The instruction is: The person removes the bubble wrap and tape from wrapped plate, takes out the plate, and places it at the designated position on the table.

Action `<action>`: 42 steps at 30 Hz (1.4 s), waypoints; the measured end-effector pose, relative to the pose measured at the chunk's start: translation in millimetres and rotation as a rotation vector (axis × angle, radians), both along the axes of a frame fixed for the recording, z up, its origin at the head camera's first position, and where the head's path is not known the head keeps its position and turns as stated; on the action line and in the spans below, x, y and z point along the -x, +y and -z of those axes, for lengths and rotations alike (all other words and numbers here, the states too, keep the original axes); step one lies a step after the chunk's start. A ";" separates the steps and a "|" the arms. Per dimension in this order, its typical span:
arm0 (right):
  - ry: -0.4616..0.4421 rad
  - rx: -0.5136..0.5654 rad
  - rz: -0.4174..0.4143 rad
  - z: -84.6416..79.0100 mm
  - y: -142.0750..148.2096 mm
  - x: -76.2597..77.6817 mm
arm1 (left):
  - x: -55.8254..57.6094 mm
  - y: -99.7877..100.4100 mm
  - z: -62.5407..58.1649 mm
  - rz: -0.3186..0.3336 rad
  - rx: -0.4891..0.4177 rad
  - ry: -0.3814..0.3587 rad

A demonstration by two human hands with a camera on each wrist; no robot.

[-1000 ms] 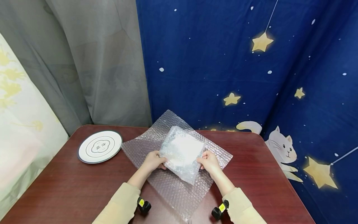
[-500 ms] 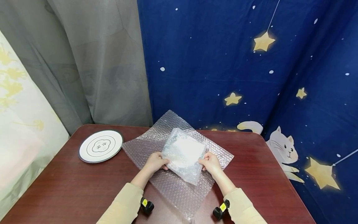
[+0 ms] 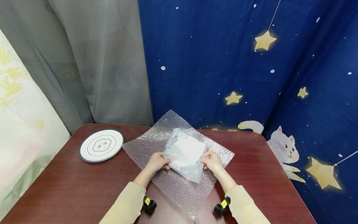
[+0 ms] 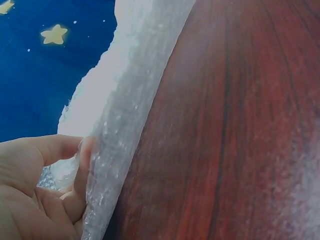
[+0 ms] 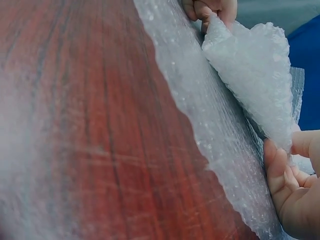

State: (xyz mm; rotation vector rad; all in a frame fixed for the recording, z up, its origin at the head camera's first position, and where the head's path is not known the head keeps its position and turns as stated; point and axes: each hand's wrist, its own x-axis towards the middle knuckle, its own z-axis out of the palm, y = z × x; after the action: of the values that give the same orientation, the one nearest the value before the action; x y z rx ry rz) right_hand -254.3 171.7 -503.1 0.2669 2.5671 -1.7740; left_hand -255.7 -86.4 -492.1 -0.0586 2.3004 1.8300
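A flat bundle wrapped in bubble wrap is held tilted over a larger sheet of bubble wrap. My left hand pinches its left side, thumb on top and fingers beneath. At the opposite side my right hand grips the edge in the same way. Light glares off the bundle's upper face, and the wrapping hides what is inside. In the right wrist view the bundle shows raised above the sheet, with thumb and fingers of the right hand at its near corner.
A white plate with a dark rim lies at the back left of the red-brown table. The sheet's far corner rises toward the blue star-patterned curtain behind the table. A grey curtain hangs at the left.
Both hands keep their grip on the bundle. It has shifted slightly to the right, its lower corner most. The head view has drifted a little; the plate stays in place.
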 end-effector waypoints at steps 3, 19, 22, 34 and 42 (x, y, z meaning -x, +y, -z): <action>-0.012 -0.014 -0.007 -0.6 1.0 1.9 | 2.3 0.3 -0.5 -0.003 -0.006 -0.014; -0.048 0.021 -0.028 -1.0 5.8 11.5 | 11.2 1.7 -1.3 0.012 0.048 -0.066; -0.051 0.027 -0.028 -2.0 5.0 11.7 | 12.2 1.1 -1.3 0.009 0.043 -0.073; -0.062 -0.027 -0.032 -5.8 2.7 8.8 | 12.0 0.6 -1.4 -0.008 0.034 -0.070; -0.062 -0.164 -0.051 -10.3 1.6 7.2 | 11.7 -0.4 3.7 -0.027 0.031 -0.049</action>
State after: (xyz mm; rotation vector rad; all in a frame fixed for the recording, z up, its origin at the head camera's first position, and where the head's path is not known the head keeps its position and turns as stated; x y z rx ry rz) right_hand -261.6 173.3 -492.7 0.2520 2.6534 -1.5158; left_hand -267.4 -86.8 -495.9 -0.1385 2.3063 1.7852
